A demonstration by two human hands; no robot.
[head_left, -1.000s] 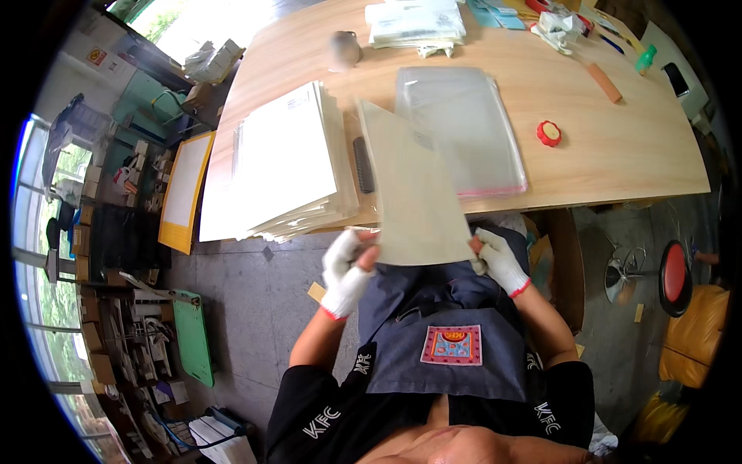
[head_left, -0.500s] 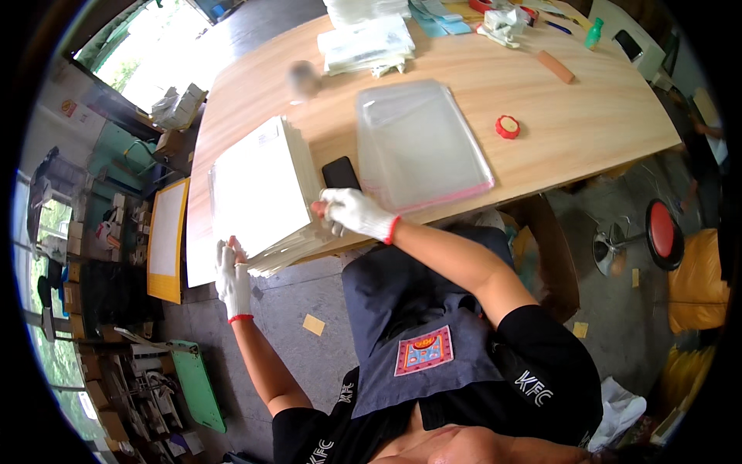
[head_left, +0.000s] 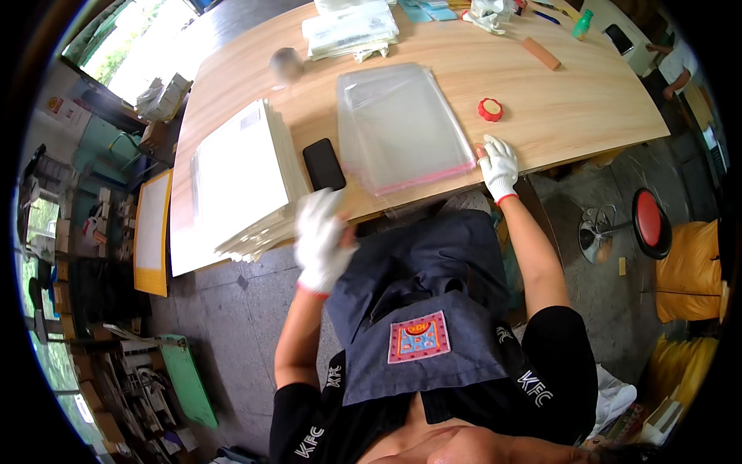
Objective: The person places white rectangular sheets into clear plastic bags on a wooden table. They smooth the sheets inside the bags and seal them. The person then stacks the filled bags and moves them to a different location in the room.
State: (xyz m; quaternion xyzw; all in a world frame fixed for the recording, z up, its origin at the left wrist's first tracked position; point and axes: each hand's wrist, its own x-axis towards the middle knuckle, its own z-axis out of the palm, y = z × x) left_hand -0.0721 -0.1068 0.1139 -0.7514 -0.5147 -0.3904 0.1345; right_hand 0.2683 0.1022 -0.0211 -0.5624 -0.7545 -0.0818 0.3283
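Note:
Both my hands wear white knit gloves with red cuffs. My left hand (head_left: 318,243) is smeared by motion over the table's near edge, between the paper stack and my apron; nothing shows in it, and its fingers are unclear. A tall stack of white paper sheets or envelopes (head_left: 239,166) lies at the left. Right of it rests a black phone (head_left: 324,164). Clear plastic bags (head_left: 402,127) with a pinkish near edge lie in a flat pile at the middle. Beside that pile's near right corner, my right hand (head_left: 499,166) is at the table edge, fingers stretched out, holding nothing visible.
On the wooden table (head_left: 572,100) are a red round-rimmed object (head_left: 490,110), a brown bar (head_left: 541,54), a green bottle (head_left: 583,25) and packaged white stacks (head_left: 352,31). A red stool (head_left: 651,223) stands at the right. Another person (head_left: 680,68) is at the far right.
My right hand has moved right, from beside the phone to the plastic bags' near right corner. My left hand has left the paper stack's near left corner and moved right.

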